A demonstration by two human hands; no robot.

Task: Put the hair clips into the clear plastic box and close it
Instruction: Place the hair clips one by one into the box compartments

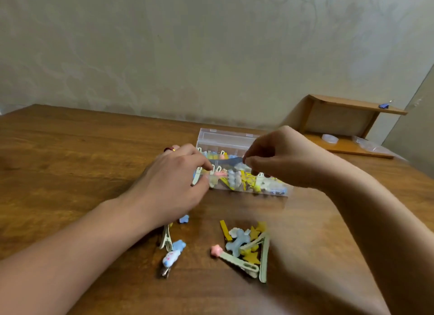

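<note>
The clear plastic box (225, 140) stands open on the wooden table (70, 155), its lid tipped up at the back. Several colourful hair clips lie inside it. My left hand (173, 185) is at the box's left end and pinches a pale green clip (196, 177). My right hand (279, 159) hovers over the box's right half and pinches the end of a grey-blue clip (229, 160). More loose clips lie on the table in front: a pile of yellow, blue and green clips (246, 246) and a smaller group on the left (171, 249).
A small wooden shelf (347, 117) stands at the back right against the wall, with a clear round item (330, 138) and a plastic bag on its base. The wall runs close behind the table's far edge.
</note>
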